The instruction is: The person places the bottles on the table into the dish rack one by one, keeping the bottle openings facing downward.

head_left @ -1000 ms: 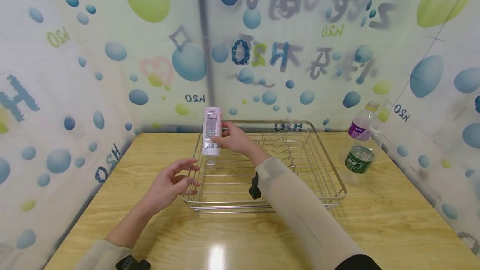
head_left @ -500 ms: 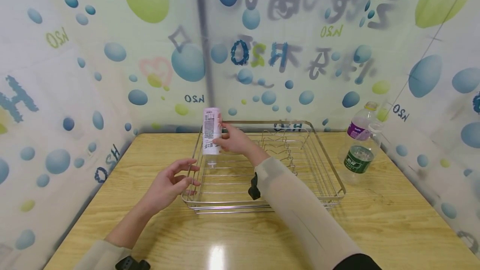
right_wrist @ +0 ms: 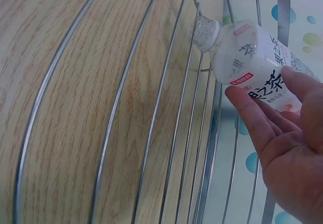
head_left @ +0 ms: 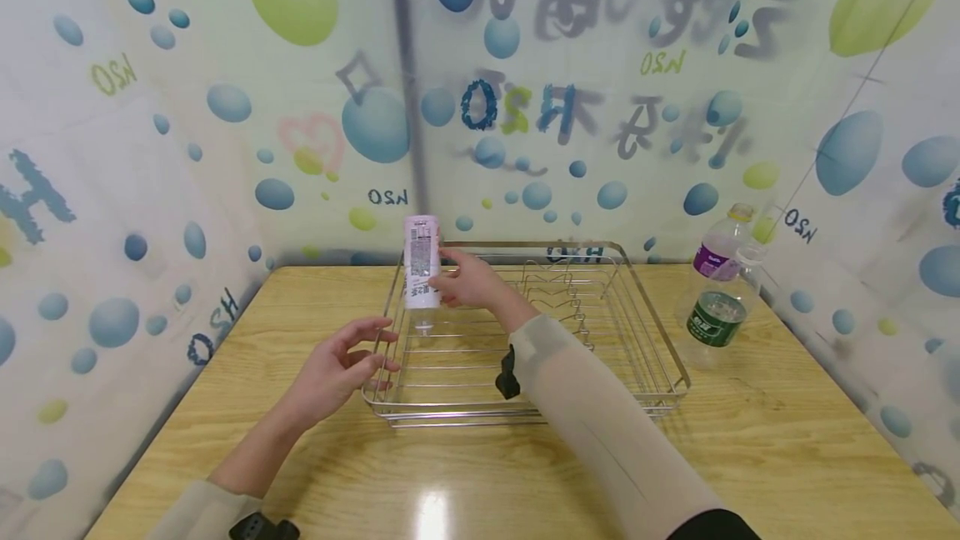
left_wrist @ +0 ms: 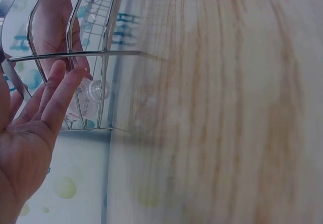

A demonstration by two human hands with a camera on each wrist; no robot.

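A clear plastic bottle (head_left: 422,265) with a pale pink-and-white label stands upside down in the left rear of a wire dish rack (head_left: 517,417). Its neck (right_wrist: 207,34) points down among the wires. My right hand (head_left: 474,280) is beside the bottle, thumb tip over the label and the other fingers fairly straight along its side, as the right wrist view also shows. At the rack's left front side is my left hand (head_left: 333,373), fingers spread and reaching at the wires; it holds nothing.
Two more clear bottles, one with a purple label (head_left: 712,263) and one with a green label (head_left: 716,322), stand right of the rack on the wooden table (head_left: 780,440). Bent wire dividers (head_left: 558,298) rise inside the rack. Patterned curtain walls (head_left: 315,90) enclose the table.
The right fingers have loosened and shifted slightly off the bottle, with the index fingertip now at its right edge. The bottle turned slightly and stays in place. My left hand looks unchanged.
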